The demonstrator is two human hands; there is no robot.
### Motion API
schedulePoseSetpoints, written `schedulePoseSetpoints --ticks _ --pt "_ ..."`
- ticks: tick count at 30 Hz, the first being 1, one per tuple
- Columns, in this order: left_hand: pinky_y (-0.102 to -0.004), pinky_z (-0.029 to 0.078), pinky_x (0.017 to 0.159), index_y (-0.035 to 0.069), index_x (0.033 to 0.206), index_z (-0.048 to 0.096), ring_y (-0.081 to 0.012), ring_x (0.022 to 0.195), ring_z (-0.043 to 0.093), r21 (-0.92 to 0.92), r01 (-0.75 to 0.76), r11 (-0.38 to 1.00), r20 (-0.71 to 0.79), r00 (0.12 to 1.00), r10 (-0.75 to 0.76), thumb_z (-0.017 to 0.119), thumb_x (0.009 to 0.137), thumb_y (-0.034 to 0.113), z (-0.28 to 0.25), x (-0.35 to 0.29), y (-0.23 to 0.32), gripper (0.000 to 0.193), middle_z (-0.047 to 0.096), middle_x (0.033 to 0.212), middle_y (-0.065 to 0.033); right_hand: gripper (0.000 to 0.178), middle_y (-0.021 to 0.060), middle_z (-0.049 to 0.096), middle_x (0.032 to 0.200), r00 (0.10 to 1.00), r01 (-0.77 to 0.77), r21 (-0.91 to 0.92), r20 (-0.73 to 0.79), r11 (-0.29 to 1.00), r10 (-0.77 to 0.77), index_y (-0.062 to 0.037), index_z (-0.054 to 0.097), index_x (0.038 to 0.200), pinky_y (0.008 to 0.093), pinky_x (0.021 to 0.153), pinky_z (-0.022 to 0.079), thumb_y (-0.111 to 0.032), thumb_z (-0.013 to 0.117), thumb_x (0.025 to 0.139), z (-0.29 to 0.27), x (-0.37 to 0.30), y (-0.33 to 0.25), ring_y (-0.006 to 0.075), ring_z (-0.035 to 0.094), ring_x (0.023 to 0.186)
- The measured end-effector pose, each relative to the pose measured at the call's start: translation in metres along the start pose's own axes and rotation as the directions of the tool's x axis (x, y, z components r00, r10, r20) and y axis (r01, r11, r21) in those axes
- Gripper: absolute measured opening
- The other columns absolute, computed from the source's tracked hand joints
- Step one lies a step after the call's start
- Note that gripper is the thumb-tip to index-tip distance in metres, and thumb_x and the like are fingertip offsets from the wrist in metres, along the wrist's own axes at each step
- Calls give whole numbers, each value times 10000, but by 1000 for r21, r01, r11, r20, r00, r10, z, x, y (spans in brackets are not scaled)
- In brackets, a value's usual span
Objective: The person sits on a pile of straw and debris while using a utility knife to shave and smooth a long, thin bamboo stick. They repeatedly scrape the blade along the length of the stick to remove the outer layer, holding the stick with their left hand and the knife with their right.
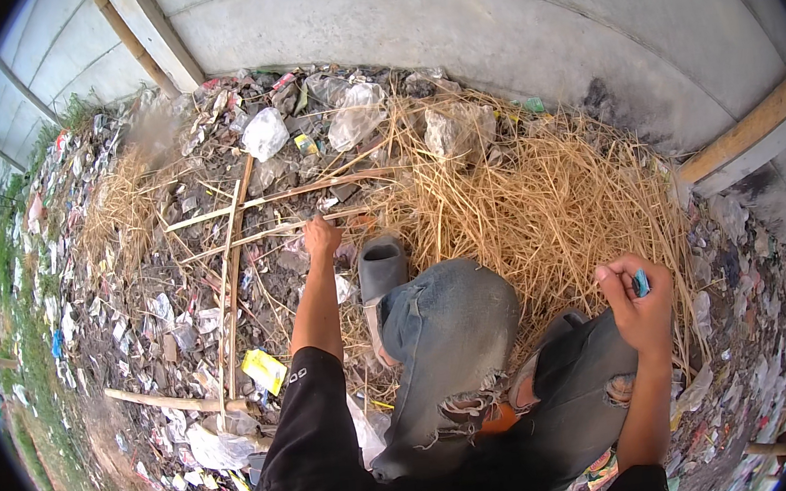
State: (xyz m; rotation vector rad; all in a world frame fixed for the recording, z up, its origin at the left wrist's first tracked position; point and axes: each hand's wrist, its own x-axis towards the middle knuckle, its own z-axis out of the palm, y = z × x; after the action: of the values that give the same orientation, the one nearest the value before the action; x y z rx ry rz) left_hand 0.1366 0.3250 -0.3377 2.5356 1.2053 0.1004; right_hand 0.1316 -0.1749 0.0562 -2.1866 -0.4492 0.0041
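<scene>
I am crouched over littered ground in torn grey jeans. My left hand [322,235] reaches forward and closes on a thin bamboo stick [278,228] lying across the rubbish. My right hand [638,302] is raised beside my right knee, its fingers closed around a small blue object [641,282]. My grey shoe [382,265] stands on the ground just right of the left hand, at the edge of a heap of dry straw [540,203].
A grey concrete wall [485,19] curves behind the heap. Plastic bags [265,133], wrappers and a yellow packet [264,370] cover the ground. More bamboo poles [231,280] lie crossed at the left. A wooden beam [751,130] leans at the right.
</scene>
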Motion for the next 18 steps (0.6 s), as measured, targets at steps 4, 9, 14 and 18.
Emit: schedulePoseSetpoints --ticks 4,9,14,18 --pt "-463 472 1076 89 1321 628 -351 1323 538 87 -220 972 76 974 214 604 878 143 15 19 -2 447 623 1349 -179 156 5 568 608 1000 0 -22 11 1000 0 23 681 770 240 484 307 -78 726 880 3 3 1 40 434 536" --pt "-498 457 1049 131 1176 690 -316 1291 517 199 -269 942 119 961 250 608 867 99 30 20 -13 322 593 1315 -123 139 23 605 633 998 11 4 62 1000 -12 32 677 777 243 501 367 -53 728 874 12 10 -7 55 480 557" --pt "-496 448 995 122 1126 654 -294 1239 535 165 -431 887 52 902 429 690 843 124 10 -1 -5 286 595 1240 -107 152 21 588 616 999 10 -4 48 1000 -9 33 675 786 250 494 347 -71 724 886 5 3 -6 52 475 551" --pt "-486 451 956 139 1092 635 -303 1108 612 299 -511 806 53 852 520 564 934 137 -27 18 -27 173 640 1078 -107 178 -1 556 588 998 41 3 40 999 -41 24 674 781 251 481 300 -101 714 901 -3 0 0 37 444 532"
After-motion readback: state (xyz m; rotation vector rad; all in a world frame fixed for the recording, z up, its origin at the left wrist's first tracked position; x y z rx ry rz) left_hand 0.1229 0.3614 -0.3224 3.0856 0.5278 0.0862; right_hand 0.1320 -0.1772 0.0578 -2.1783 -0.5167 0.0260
